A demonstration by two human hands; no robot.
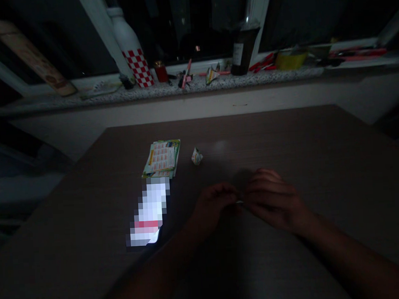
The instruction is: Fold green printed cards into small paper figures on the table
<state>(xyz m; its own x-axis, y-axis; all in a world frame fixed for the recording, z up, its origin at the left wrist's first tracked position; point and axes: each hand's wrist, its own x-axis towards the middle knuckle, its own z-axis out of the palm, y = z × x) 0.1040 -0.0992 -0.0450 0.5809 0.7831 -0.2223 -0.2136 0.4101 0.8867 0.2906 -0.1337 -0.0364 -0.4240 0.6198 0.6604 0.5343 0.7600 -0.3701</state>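
In dim light both my hands rest on a brown table (302,139). My left hand (213,207) and my right hand (272,199) meet fingertip to fingertip, both pinched on a tiny pale thing (239,202) that I cannot make out. A small folded paper piece (196,156) sits on the table beyond my left hand. A stack of green-edged printed papers (161,159) lies further left. Just in front of the stack, a lit phone screen (149,214) glows beside my left forearm.
A stone window sill (169,89) runs along the back with a red-and-white checked bottle (132,48), a dark bottle (243,49), a small red can (161,71), pens and a yellow tape roll (286,60). The window is dark.
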